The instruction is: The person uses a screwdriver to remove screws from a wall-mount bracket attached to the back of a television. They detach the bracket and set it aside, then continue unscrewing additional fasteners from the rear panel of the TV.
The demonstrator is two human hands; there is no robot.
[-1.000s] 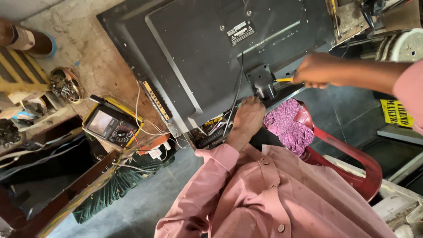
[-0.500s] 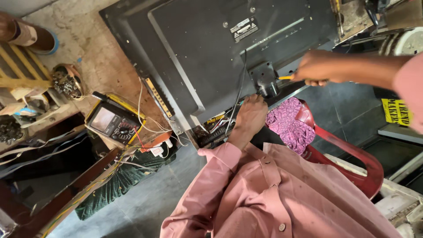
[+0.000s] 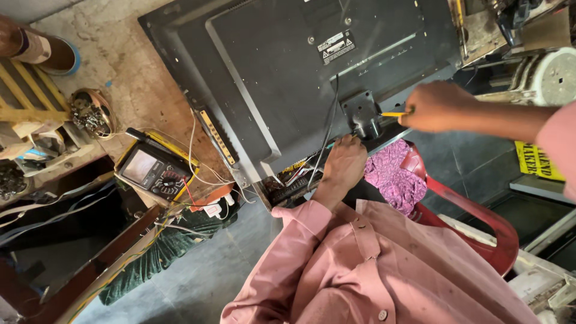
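Observation:
A large flat television point(image 3: 288, 78) lies screen down on a workbench, its dark back cover facing me. A black mounting bracket point(image 3: 362, 114) is fixed at its lower edge. My right hand point(image 3: 435, 107) grips a yellow-handled screwdriver point(image 3: 393, 113) whose tip points at the bracket. Just below the bracket, my left hand point(image 3: 343, 165) rests on the television's edge, fingers curled against it. A black cable point(image 3: 327, 135) runs down the back cover to exposed wiring under the left hand. My pink shirt sleeves fill the lower part of the view.
A yellow-cased multimeter point(image 3: 155, 171) with red leads lies at the bench's left. A red plastic chair point(image 3: 474, 210) with a purple cloth point(image 3: 393, 177) stands to the right. A bowl of small metal parts point(image 3: 90, 114) sits on the bench; a wooden stool point(image 3: 27, 96) is far left.
The view has shifted slightly. My right hand and the screwdriver stay at the bracket, my left hand has kept its place under it.

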